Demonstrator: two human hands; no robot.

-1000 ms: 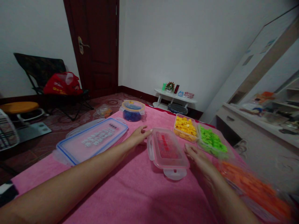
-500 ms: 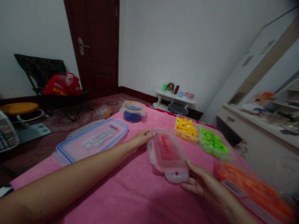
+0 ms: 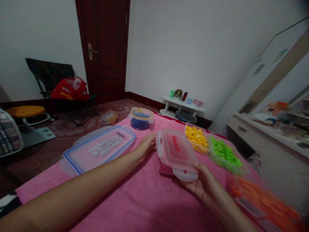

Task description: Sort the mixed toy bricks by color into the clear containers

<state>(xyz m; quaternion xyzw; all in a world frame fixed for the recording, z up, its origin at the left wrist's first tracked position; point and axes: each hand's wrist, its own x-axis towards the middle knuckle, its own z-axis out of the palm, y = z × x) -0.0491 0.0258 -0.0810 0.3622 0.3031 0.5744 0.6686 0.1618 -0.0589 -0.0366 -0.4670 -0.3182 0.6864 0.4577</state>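
Observation:
A clear lidded box of red bricks (image 3: 175, 152) is tilted up off the pink cloth (image 3: 135, 203). My right hand (image 3: 200, 185) is under its near end, fingers curled around the latch tab, holding it. At the box's far left corner my left hand (image 3: 144, 147) rests on the cloth with fingers stretched out, fingertips touching the box.
Open trays of yellow bricks (image 3: 196, 136), green bricks (image 3: 225, 152) and orange bricks (image 3: 263, 196) line the right. A large blue-rimmed lid (image 3: 101, 149) lies left. A round tub of blue bricks (image 3: 141, 118) stands behind. Folding chair, door and low white table beyond.
My right hand slid from the box's right side to its near end and lifted that end. The left hand stayed at the far corner.

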